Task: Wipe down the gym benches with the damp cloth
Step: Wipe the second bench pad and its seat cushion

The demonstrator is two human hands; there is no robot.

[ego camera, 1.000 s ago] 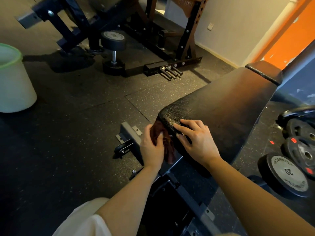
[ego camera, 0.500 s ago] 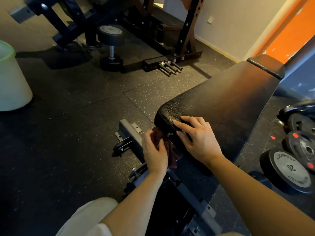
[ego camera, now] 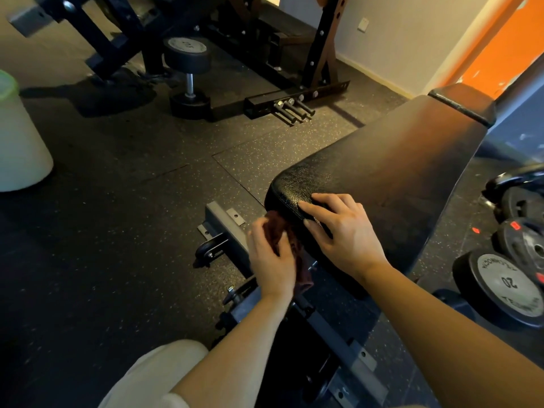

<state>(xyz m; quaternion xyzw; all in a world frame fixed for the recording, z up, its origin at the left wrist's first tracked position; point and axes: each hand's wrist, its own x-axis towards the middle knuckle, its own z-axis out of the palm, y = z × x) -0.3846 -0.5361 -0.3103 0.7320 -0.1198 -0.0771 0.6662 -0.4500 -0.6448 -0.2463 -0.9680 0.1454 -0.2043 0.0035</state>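
Left hand apparently presses cloth against bench edge.

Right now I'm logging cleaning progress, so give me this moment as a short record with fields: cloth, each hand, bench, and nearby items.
cloth: dark red cloth, bunched against the near end edge of the pad
left hand: left hand holds the cloth
right hand: right hand rests flat on the pad's near corner, fingers spread
bench: black bench pad, inclined
nearby: dumbbell standing on end; white bucket; weight plate marked 20
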